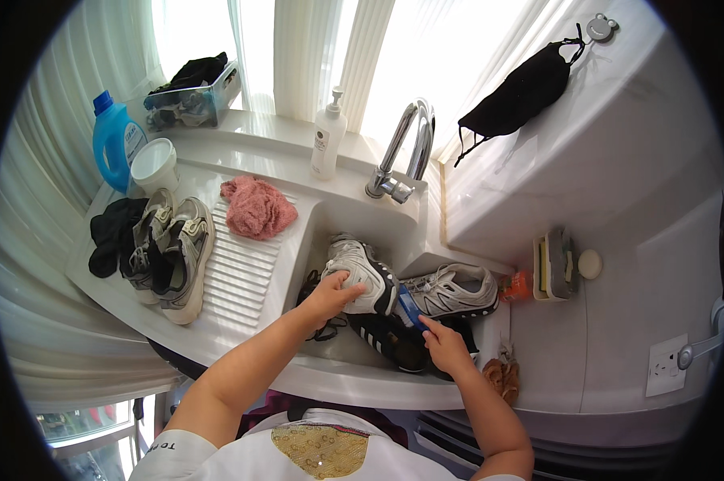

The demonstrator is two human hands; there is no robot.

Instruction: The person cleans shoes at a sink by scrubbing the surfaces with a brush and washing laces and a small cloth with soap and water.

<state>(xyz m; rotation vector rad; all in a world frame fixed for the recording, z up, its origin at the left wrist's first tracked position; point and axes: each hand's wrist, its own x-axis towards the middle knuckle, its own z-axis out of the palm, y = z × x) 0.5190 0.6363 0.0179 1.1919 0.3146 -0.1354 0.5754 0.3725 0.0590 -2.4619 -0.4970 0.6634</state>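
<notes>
My left hand (334,297) is closed on a pale grey sneaker (360,271) with a dark-edged sole, held tilted over the sink (304,240). In my right hand (447,345) is a blue brush (411,308), its head up against the right side of that sneaker; the bristles are hidden. A second grey sneaker (456,290) rests at the sink's right side, just beyond the brush. Below both lies a black shoe with white stripes (386,338), partly covered by the held sneaker. Dark laces or straps (323,330) show beside my left hand.
A chrome faucet (402,152) and white pump bottle (328,136) stand behind the sink. Left, on the ribbed drainboard (237,276), are a pink cloth (256,208) and another sneaker pair (181,260). Beyond stand a white tub (154,164) and blue detergent bottle (118,143). A sponge holder (554,264) hangs right.
</notes>
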